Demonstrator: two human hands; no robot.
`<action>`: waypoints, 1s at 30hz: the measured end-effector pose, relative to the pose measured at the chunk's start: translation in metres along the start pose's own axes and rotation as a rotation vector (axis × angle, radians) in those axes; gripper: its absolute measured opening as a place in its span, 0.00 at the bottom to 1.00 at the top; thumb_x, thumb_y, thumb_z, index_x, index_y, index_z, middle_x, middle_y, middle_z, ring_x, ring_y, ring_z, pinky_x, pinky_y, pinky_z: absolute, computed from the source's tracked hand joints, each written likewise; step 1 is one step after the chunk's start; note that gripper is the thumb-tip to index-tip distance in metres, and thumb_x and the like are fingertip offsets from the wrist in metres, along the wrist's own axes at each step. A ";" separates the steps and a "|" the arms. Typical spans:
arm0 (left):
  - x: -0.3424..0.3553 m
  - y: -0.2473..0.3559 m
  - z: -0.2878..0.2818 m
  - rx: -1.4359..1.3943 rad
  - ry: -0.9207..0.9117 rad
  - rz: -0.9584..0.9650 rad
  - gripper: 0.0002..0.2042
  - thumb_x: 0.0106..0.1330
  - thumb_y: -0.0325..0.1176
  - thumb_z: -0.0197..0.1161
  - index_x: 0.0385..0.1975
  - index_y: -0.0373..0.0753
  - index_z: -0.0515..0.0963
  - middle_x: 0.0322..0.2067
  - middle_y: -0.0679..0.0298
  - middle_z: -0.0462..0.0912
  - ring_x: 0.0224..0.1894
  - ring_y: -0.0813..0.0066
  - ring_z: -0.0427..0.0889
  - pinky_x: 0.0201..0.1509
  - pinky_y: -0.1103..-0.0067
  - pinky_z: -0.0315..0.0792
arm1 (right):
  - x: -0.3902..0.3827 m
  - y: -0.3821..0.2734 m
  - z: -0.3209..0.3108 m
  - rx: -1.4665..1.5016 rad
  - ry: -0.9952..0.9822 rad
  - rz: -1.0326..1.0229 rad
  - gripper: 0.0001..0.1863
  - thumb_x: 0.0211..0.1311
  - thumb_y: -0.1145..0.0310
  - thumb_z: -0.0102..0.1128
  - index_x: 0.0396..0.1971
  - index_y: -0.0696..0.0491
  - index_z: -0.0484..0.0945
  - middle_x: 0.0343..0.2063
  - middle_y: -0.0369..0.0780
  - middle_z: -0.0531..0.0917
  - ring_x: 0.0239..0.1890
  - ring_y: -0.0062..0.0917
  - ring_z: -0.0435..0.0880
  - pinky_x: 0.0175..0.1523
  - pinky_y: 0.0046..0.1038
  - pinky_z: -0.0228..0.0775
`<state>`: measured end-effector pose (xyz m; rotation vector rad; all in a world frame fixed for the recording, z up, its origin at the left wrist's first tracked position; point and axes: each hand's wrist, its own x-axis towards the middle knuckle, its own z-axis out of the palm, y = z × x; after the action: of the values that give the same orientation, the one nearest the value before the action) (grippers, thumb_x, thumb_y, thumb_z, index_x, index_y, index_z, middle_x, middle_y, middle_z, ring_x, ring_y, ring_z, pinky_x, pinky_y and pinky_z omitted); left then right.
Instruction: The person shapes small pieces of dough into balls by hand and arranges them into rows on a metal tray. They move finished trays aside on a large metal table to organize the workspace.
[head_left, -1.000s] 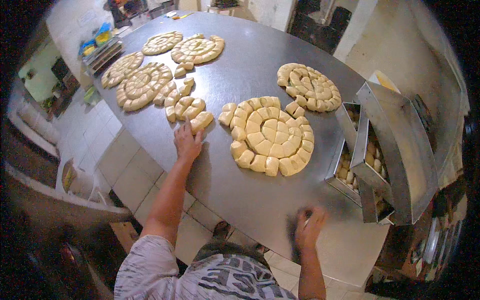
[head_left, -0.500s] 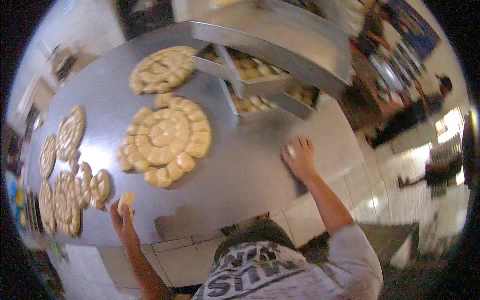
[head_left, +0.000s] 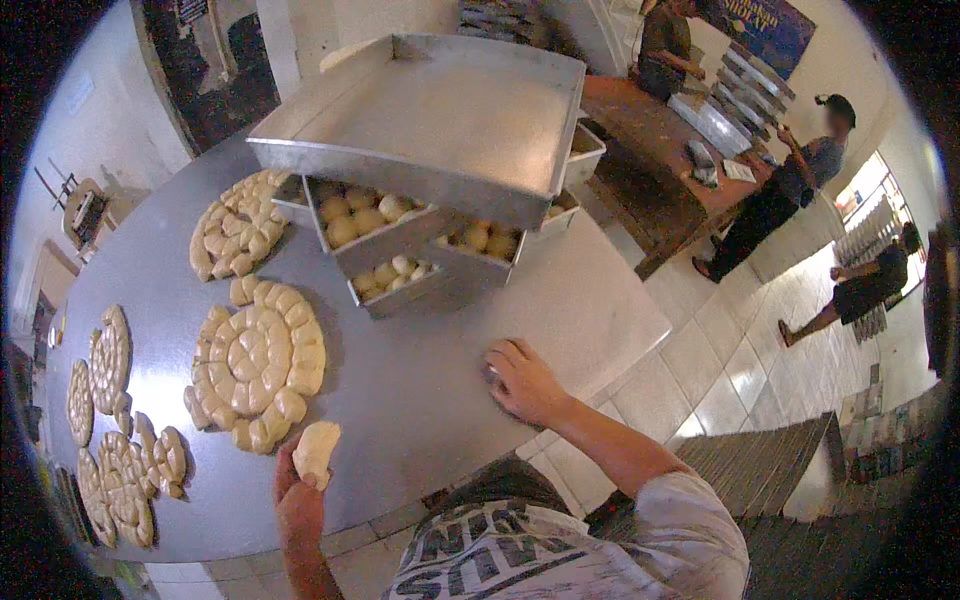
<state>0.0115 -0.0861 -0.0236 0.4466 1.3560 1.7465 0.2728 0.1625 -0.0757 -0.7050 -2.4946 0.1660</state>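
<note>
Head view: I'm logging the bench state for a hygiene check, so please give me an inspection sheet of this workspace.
Surface: grey metal table, bare patch in front of the person.
Job's things: dough piece in the left hand; round dough rosette just above it; more rosettes further along and at the left edge.
Clutter: stacked metal trays holding dough balls, top tray tilted.
Grippers: left hand closed on the dough piece; right hand resting palm down on the table.
Cables: nothing seen.
Surroundings: tiled floor, wooden counter, other people standing at the right.
</note>
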 end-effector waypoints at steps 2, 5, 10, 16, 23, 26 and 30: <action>0.003 -0.007 0.010 0.111 -0.002 0.030 0.25 0.51 0.21 0.47 0.53 0.34 0.64 0.49 0.58 0.69 0.52 0.66 0.69 0.52 0.72 0.67 | -0.005 0.035 -0.051 0.244 -0.336 0.301 0.12 0.47 0.74 0.56 0.35 0.57 0.72 0.34 0.41 0.75 0.44 0.35 0.73 0.50 0.31 0.66; 0.001 -0.005 0.034 0.212 -0.013 0.071 0.26 0.50 0.18 0.48 0.54 0.32 0.63 0.50 0.56 0.68 0.53 0.66 0.68 0.55 0.71 0.66 | 0.050 0.079 -0.158 0.863 -0.511 0.345 0.17 0.51 0.71 0.57 0.42 0.54 0.69 0.41 0.37 0.73 0.46 0.24 0.72 0.50 0.27 0.66; 0.009 -0.005 0.110 0.266 0.001 0.051 0.26 0.50 0.21 0.55 0.54 0.34 0.63 0.48 0.57 0.68 0.52 0.66 0.68 0.53 0.73 0.67 | 0.198 0.089 -0.229 0.836 -0.216 -0.106 0.20 0.51 0.68 0.59 0.44 0.56 0.67 0.42 0.38 0.72 0.44 0.23 0.72 0.49 0.27 0.67; 0.024 -0.010 0.168 0.474 0.031 0.220 0.22 0.48 0.30 0.64 0.44 0.39 0.66 0.42 0.62 0.67 0.48 0.69 0.67 0.49 0.74 0.68 | 0.268 0.096 -0.204 0.433 -0.794 -0.330 0.18 0.54 0.65 0.57 0.43 0.58 0.69 0.34 0.40 0.78 0.40 0.24 0.77 0.47 0.28 0.68; 0.001 -0.014 0.154 0.583 -0.038 0.518 0.13 0.51 0.21 0.60 0.37 0.39 0.72 0.40 0.59 0.71 0.44 0.65 0.72 0.47 0.72 0.68 | 0.201 0.058 -0.223 1.098 -0.468 -0.621 0.22 0.60 0.65 0.53 0.51 0.60 0.66 0.40 0.45 0.78 0.44 0.34 0.77 0.49 0.30 0.67; 0.012 -0.014 0.188 0.780 -0.191 0.576 0.14 0.51 0.21 0.61 0.38 0.39 0.73 0.38 0.59 0.74 0.43 0.65 0.73 0.45 0.73 0.69 | 0.127 0.009 -0.165 0.988 -0.433 -0.544 0.22 0.61 0.64 0.52 0.53 0.58 0.67 0.45 0.46 0.75 0.48 0.37 0.74 0.53 0.33 0.64; 0.028 -0.029 0.140 0.995 -0.239 0.453 0.13 0.55 0.23 0.59 0.41 0.39 0.72 0.35 0.61 0.75 0.40 0.68 0.74 0.45 0.75 0.70 | 0.033 0.027 -0.047 0.936 -0.550 -0.075 0.20 0.61 0.64 0.50 0.53 0.48 0.69 0.47 0.42 0.75 0.48 0.36 0.74 0.54 0.34 0.63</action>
<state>0.1078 0.0218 -0.0078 1.5461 1.9767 1.1470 0.2858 0.2017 -0.0274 -0.1624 -2.4848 1.5414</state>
